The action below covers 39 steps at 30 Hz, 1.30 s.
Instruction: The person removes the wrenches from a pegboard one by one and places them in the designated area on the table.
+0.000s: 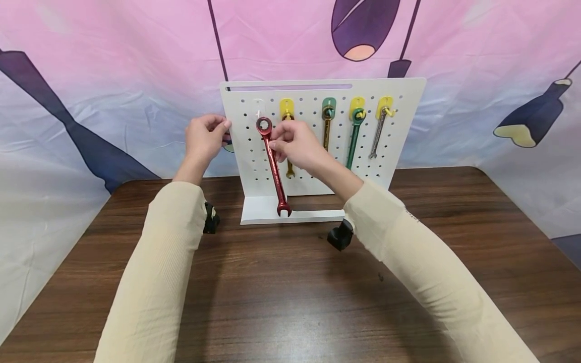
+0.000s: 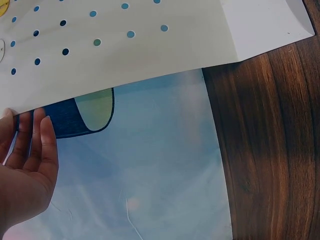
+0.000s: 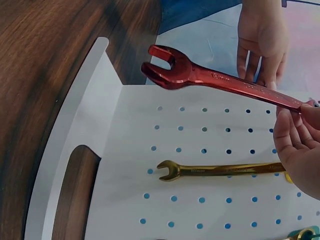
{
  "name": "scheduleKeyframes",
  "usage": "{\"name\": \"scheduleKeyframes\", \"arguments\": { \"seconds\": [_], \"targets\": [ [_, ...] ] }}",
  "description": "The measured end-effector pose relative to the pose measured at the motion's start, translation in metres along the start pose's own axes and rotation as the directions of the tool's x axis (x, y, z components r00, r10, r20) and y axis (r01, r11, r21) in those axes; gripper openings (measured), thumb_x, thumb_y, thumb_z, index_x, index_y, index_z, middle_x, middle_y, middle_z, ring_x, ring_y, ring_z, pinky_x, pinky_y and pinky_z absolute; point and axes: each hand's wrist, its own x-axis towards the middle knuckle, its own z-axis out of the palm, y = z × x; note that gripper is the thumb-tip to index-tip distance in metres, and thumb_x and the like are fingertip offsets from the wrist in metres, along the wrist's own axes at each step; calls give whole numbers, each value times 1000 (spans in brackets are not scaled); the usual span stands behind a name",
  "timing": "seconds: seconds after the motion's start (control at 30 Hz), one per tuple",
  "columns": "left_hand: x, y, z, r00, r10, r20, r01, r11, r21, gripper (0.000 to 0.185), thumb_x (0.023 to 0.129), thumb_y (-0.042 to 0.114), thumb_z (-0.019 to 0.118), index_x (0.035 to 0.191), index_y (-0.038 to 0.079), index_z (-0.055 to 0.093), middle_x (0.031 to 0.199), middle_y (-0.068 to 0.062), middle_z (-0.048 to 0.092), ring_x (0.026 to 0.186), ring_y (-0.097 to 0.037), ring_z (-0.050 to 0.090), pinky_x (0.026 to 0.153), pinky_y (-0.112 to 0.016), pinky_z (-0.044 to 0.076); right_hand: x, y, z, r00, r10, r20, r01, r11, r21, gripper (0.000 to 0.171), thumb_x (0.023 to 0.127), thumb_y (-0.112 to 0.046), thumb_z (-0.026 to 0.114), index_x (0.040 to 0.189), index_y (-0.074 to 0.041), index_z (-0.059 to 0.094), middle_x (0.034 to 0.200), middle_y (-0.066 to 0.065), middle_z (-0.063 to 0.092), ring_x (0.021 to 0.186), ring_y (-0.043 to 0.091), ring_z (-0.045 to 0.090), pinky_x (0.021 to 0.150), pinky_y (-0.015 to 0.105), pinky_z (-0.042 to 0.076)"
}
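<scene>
A white pegboard stands upright on the brown table. My right hand pinches a red wrench near its ring end, which sits just below a white hook at the board's upper left. In the right wrist view the red wrench hangs in front of the board, its open jaw end free. My left hand grips the board's left edge; its fingers lie against the back of that edge. A yellow wrench, a bronze one, a green one and a silver one hang on coloured hooks.
The pegboard's white base rests on the wooden table. A pink and blue printed cloth hangs behind and around the table. Black wrist-camera mounts show under both sleeves.
</scene>
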Motion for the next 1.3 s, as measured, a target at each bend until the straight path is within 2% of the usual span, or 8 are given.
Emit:
{"name": "scheduleKeyframes", "arguments": {
  "seconds": [0.1,0.33,0.47,0.57,0.83,0.97,1.17,1.3],
  "targets": [
    [2,-2,0,1000,3,-1,-3,1000,-8,36,93,31,51,110,2,62,101,-12,61,82,-17,60,76,-29,53,-5,4,-2,1000,14,23,-14,1000,14,5,89,3,56,93,2,54,77,13,60,60,19,56,62,31,53],
    [61,-65,15,1000,-1,-15,-1,995,-99,32,84,42,60,99,14,68,93,-4,64,77,-17,62,59,-36,54,-21,15,-4,994,66,89,-71,996,56,14,89,5,55,102,4,50,80,16,62,62,21,57,65,34,54],
    [29,-30,8,1000,-13,-6,13,999,-43,31,90,34,55,104,8,65,95,-7,63,80,-18,61,68,-33,54,-29,22,-6,989,88,117,-96,993,69,18,88,7,54,105,4,48,80,17,62,62,22,58,66,35,55],
    [17,-18,4,1000,-13,-3,13,999,-44,31,91,32,54,104,6,64,95,-8,62,81,-19,60,74,-31,53,-35,28,-6,985,109,136,-122,989,85,20,87,8,55,105,4,48,80,16,62,62,22,60,70,40,55],
    [72,-76,19,999,-14,-34,10,993,-117,32,83,43,61,99,16,68,92,-3,63,76,-17,62,59,-39,55,-52,47,-3,963,216,159,-240,958,157,17,87,9,53,102,5,47,80,17,62,61,22,59,70,42,55],
    [69,-75,18,1000,5,-18,-7,993,-115,35,83,43,61,102,14,67,96,-6,63,79,-20,61,65,-35,55,-59,58,0,952,256,166,-283,944,171,13,88,10,52,99,7,46,78,17,62,58,20,59,64,37,56],
    [78,-84,21,1000,-19,-19,17,992,-127,33,82,44,61,100,17,68,94,-3,64,78,-17,62,58,-41,54,-67,73,6,940,276,200,-316,925,211,10,88,12,49,96,9,44,73,16,60,55,20,59,57,31,56],
    [44,-49,12,1000,4,-26,-6,997,-82,32,87,40,58,101,12,66,93,-5,63,77,-16,60,64,-35,55,-70,81,9,931,296,212,-343,909,237,9,87,14,48,94,9,44,72,15,59,55,20,59,55,29,55]
  ]
}}
